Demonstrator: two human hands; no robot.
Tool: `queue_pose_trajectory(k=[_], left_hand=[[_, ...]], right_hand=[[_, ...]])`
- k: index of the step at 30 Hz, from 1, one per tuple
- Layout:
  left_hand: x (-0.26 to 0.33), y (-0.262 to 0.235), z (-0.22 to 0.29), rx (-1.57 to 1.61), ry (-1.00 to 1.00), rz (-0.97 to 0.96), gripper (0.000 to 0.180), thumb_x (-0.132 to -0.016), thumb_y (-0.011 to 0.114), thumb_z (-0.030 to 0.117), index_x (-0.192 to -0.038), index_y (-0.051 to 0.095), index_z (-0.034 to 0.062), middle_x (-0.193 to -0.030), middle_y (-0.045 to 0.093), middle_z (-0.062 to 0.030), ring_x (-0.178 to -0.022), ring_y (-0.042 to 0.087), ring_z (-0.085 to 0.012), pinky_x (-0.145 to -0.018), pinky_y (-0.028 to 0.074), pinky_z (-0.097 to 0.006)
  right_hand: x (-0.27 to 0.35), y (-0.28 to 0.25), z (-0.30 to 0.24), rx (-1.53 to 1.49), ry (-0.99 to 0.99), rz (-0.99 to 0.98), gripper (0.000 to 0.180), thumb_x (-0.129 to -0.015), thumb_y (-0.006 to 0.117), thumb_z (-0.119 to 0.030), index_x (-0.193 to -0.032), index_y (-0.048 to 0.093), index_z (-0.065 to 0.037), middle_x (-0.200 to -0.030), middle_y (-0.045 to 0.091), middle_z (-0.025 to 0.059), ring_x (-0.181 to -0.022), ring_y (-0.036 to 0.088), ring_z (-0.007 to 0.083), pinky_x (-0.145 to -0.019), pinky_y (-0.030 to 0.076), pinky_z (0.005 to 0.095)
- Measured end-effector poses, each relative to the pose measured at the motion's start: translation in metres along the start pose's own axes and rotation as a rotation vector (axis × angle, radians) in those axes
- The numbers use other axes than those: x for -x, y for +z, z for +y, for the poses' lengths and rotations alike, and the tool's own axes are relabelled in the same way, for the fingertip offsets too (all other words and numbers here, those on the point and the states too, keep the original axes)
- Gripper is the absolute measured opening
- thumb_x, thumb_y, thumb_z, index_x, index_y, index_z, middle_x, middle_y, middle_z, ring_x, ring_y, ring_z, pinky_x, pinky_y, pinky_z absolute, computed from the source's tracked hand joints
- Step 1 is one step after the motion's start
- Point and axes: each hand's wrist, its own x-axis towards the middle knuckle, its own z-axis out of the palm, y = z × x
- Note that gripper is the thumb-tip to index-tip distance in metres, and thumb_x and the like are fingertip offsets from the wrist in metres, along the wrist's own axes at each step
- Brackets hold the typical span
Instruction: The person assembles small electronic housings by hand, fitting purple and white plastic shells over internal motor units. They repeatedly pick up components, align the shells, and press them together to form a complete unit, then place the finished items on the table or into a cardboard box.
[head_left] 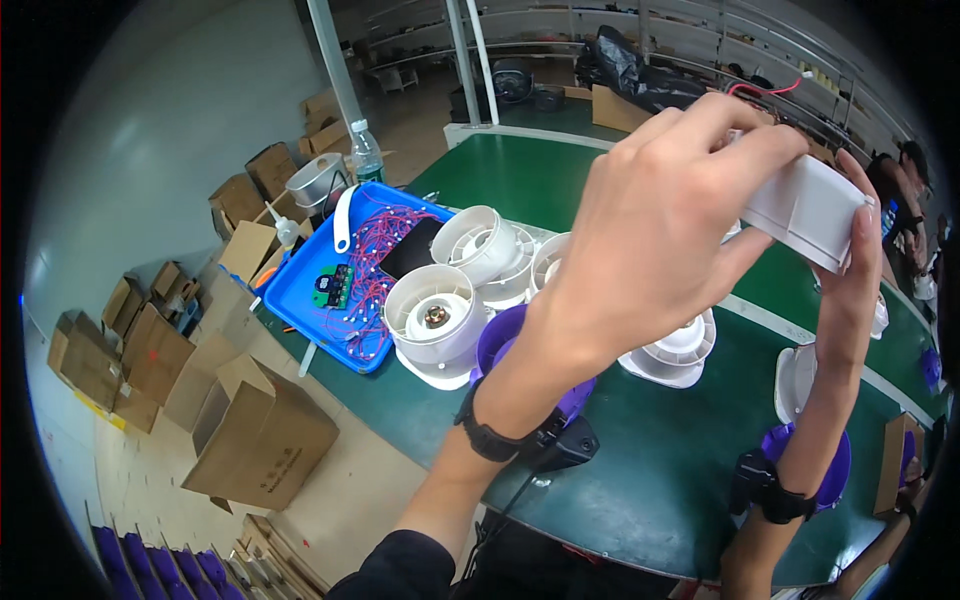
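Observation:
Raised above the table at the right is a white plastic housing, held in both hands. My left hand bends its fingers over the near side, thumb below; its fingertips are partly hidden. My right hand grips the far end, fingers along the edge. A red wire with a small white connector sticks up behind my left fingers. Beneath my arms stand several round white fan housings, among them one with a brass-coloured centre and one behind it. A purple ring-shaped part is partly covered by my left forearm.
A blue tray holds red wires and a green circuit board. A plastic bottle stands behind it. Cardboard boxes lie on the floor at left. Another person is at the far right. Another purple part sits beneath my right forearm.

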Motion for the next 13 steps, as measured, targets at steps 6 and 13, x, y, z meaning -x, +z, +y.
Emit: queue_pose_trajectory(k=[6,13], left_hand=[[-0.001,0.009,0.015,0.104,-0.048,0.167,0.058,-0.072,0.075,0.012,-0.125,0.055,0.0017,-0.124,0.047,-0.0297,-0.106,0.056,-0.0453,-0.09,0.048,-0.047],[0.001,-0.001,0.019,0.21,-0.1,0.107,0.074,-0.079,0.073,0.026,-0.14,0.039,0.0009,-0.136,0.033,-0.0404,-0.123,0.045,-0.0529,-0.103,0.04,-0.052]], right_hand=[[-0.001,-0.02,0.019,-0.203,-0.012,-0.014,0.058,-0.103,0.04,-0.042,-0.144,0.04,-0.002,-0.139,0.051,0.0115,-0.124,0.055,0.0221,-0.098,0.05,0.04],[0.01,0.007,-0.004,0.008,-0.147,-0.017,0.066,-0.094,0.055,-0.047,-0.143,0.043,-0.003,-0.131,0.054,0.0129,-0.121,0.053,0.0206,-0.102,0.04,0.0338]])
